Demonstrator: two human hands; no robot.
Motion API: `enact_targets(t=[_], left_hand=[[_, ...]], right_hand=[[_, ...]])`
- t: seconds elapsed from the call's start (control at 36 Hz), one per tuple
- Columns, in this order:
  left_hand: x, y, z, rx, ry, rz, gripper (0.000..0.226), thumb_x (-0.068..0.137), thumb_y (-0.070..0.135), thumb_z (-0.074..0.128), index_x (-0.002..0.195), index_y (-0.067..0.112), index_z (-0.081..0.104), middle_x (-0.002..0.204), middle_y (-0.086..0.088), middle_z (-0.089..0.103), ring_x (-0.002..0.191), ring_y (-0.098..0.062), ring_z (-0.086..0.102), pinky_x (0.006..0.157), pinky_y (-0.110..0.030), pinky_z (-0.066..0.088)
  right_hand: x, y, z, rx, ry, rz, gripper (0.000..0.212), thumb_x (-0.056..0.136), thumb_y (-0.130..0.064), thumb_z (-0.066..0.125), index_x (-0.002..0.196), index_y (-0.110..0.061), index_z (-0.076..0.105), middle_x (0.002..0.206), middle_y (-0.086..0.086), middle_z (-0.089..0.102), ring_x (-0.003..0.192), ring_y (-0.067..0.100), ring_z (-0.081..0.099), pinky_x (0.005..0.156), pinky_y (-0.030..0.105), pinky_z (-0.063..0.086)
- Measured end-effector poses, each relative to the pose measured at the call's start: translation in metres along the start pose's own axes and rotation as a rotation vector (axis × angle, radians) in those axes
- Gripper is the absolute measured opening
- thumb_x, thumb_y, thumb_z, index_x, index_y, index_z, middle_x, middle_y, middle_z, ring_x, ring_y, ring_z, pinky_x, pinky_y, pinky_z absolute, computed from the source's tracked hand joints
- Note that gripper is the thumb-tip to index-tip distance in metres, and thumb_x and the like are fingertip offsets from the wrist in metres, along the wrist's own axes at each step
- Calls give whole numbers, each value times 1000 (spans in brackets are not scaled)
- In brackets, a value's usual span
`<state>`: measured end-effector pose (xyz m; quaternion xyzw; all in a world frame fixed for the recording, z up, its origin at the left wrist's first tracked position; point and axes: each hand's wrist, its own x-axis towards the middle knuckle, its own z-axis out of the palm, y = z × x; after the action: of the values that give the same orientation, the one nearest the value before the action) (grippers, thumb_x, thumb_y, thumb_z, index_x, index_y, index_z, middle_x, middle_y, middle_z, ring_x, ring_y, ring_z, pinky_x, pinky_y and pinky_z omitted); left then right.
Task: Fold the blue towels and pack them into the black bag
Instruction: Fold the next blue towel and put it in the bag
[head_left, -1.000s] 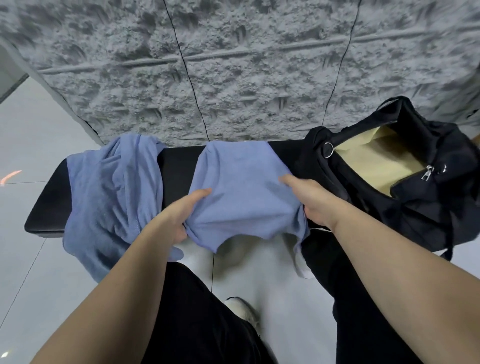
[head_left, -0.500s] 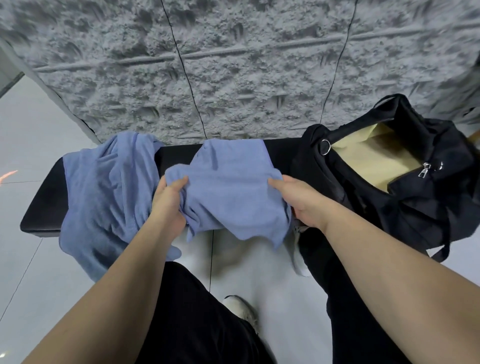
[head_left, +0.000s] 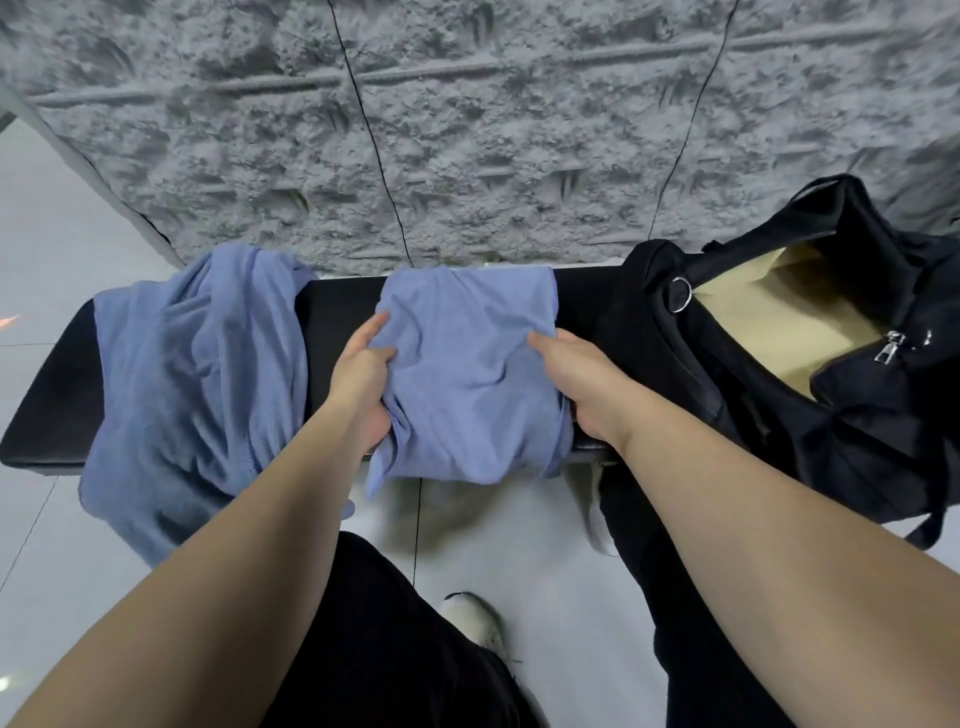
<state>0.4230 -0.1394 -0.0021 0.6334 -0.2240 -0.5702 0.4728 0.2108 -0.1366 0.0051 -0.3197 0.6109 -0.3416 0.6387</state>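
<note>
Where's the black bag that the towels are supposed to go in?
In the head view the black bag sits open on the right end of the black bench, just right of the right hand gripping the half-folded towel.

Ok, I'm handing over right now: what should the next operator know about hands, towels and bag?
Left hand grips the left edge of the folded blue towel; right hand grips its right edge.
That towel lies mid-bench, its near edge hanging over the front.
Second blue towel lies crumpled on the bench's left end, unfolded.
Black bag sits at the right, unzipped; no towel visible inside.
Left: finish this fold, pack it, then fold and pack the second.
</note>
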Motion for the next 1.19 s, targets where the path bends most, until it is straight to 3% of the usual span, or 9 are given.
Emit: enact_targets(t=[0.22,0.33,0.47,0.64,0.78,0.89,1.0,1.11,1.19], left_hand=[[-6,-1,-23,154,40,-181,31,87,33,70,112,14,67,103,-8,74,89,-29,72,81,-42,57],[-20,0,-34,187,-83,-268,56,72,42,81,119,16,69,107,-8,75,98,-32,71,90,-45,55],[-46,5,-38,38,-143,-188,37,88,27,68,120,8,68,114,-9,73,105,-27,69,92,-38,52],[-71,7,-50,1,-228,-98,35,98,18,56,130,4,60,126,-14,66,119,-30,62,99,-41,49],[-93,5,-51,88,-272,-56,39,89,5,66,127,0,56,130,-19,62,112,-32,65,102,-49,48],[-109,1,-45,97,-280,-36,58,87,-3,62,139,11,40,134,-12,59,111,-28,66,93,-47,53],[-123,0,-42,111,-273,81,71,98,-7,46,143,44,28,114,3,69,102,-20,69,81,-36,56],[-133,4,-45,95,-153,159,53,99,-4,46,138,31,51,116,4,69,88,-13,73,60,-27,57],[-139,5,-48,116,-79,195,44,101,0,42,131,28,57,111,10,65,82,-5,71,60,-23,56]], right_hand=[[-14,-8,-23,-3,56,4,21,99,-30,59,107,-12,68,102,9,75,94,27,72,85,38,58],[-33,-7,-35,-3,-71,52,28,88,-26,73,109,-8,71,97,8,77,90,24,74,79,33,58],[-53,-2,-45,-26,-160,144,29,90,-26,71,112,-8,71,103,9,76,96,29,73,84,44,58],[-73,3,-52,75,-79,42,29,98,-42,57,120,-25,65,113,-4,73,104,18,70,94,40,53],[-93,7,-56,165,-28,10,17,102,-37,52,115,-32,61,110,-7,72,101,17,69,82,35,55],[-104,10,-59,129,-16,-31,17,96,-26,60,110,-22,69,105,4,76,95,24,73,84,39,56],[-115,13,-62,180,-17,-22,20,97,-22,59,113,-16,70,107,6,75,99,26,72,84,39,55],[-120,19,-64,120,90,-54,20,103,-30,49,114,-28,66,106,-4,75,97,21,71,86,38,56],[-126,25,-66,-56,161,-119,26,105,-31,43,123,-24,61,110,-4,70,98,19,68,85,35,56]])
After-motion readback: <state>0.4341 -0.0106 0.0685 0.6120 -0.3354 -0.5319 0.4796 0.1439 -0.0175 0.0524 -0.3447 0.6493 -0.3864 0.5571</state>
